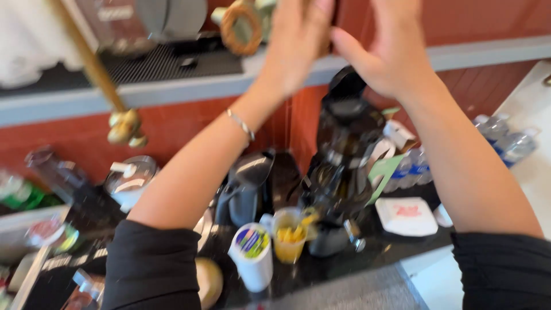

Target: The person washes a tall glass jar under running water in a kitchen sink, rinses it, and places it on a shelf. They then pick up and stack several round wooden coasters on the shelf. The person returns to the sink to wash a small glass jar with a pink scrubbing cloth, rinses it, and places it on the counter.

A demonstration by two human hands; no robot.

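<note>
Overhead, both hands, left [295,49] and right [390,51], rise open and close together. Below, a white box with red print [406,216] sits right on the table [344,261]; a white canister [252,256] stands near.

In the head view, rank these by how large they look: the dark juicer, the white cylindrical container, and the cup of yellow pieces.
1. Dark juicer, clearly largest.
2. White cylindrical container.
3. Cup of yellow pieces, only slightly smaller; blur makes these last two close.

Both hands raised together, left [298,43], right [390,49].
</note>
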